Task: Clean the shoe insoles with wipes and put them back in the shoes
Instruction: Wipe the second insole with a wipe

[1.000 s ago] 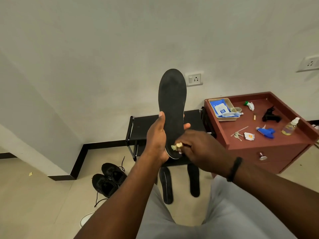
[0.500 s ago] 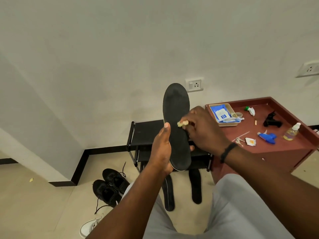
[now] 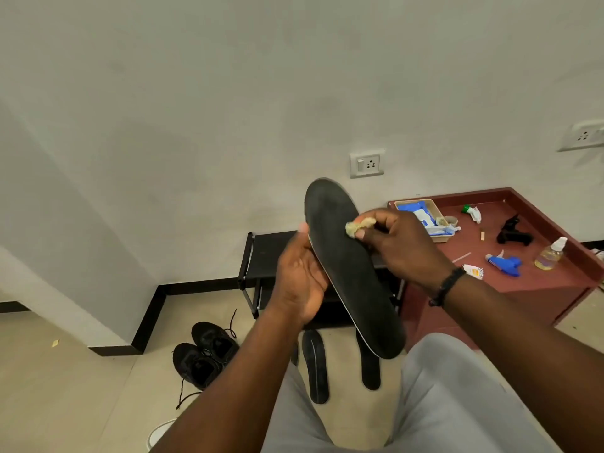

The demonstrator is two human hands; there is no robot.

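My left hand grips a long black insole by its left edge, holding it tilted with the toe end up. My right hand pinches a small crumpled yellowish wipe against the insole's upper half. Two more black insoles lie on the floor between my knees, the right one partly hidden by the held insole. A pair of black lace-up shoes sits on the floor at the left.
A black low rack stands against the wall behind my hands. To the right is a red cabinet carrying a tray with a blue wipes pack, a spray bottle, a blue sprayer head and small items. A white shoe toe shows at the bottom.
My right hand has slid the wipe up the insole from the heel end to the upper half. The insole has tipped so its heel points down to the right.
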